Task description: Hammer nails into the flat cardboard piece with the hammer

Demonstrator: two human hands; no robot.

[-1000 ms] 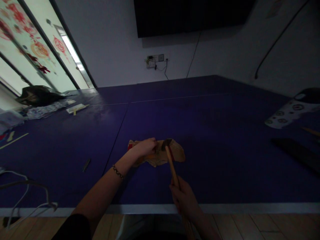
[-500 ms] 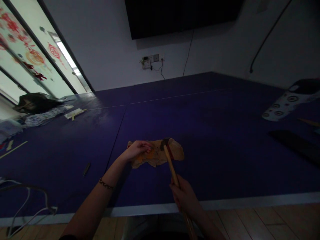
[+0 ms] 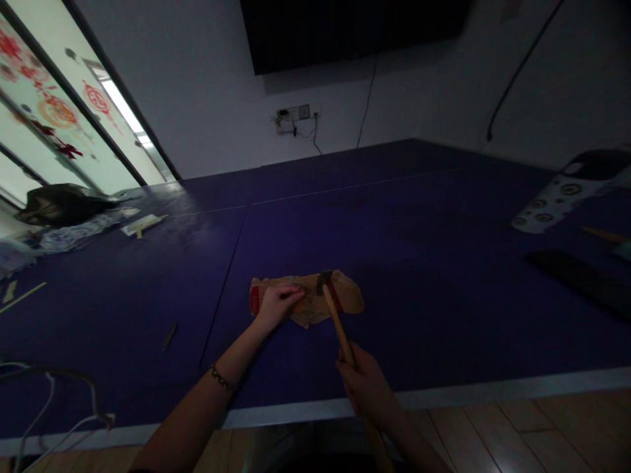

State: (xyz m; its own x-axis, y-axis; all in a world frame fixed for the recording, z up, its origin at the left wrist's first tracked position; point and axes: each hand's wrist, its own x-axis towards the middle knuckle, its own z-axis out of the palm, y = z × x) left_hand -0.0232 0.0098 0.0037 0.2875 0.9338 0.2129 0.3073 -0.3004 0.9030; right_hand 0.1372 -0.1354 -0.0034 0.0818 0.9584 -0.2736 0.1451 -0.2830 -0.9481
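Note:
A flattened, crumpled tan piece (image 3: 348, 294) with red bands, paper or cloth I cannot tell, lies on the blue table (image 3: 394, 230) in front of me. My left hand (image 3: 280, 303) rests over its left half, thumb and fingertips pinched together. Whatever those fingertips hold, if anything, is too small and dark to make out. My right hand (image 3: 362, 374) is wrapped round the wooden handle of a hammer (image 3: 336, 318). The dark hammer head sits over the right half of the tan piece, just right of my left fingertips.
Left of my arm lies a small dark tool (image 3: 169, 336). Cables (image 3: 73, 374) hang over the table's front left edge. A black bag (image 3: 64, 203) and a white packet (image 3: 142, 225) are at the far left. On the right are a patterned white object (image 3: 547, 203) and a long black item (image 3: 576, 279).
My left hand has shifted right along the tan piece, its fingertips drawing together and uncovering the red band at the left end. The hammer has hardly moved.

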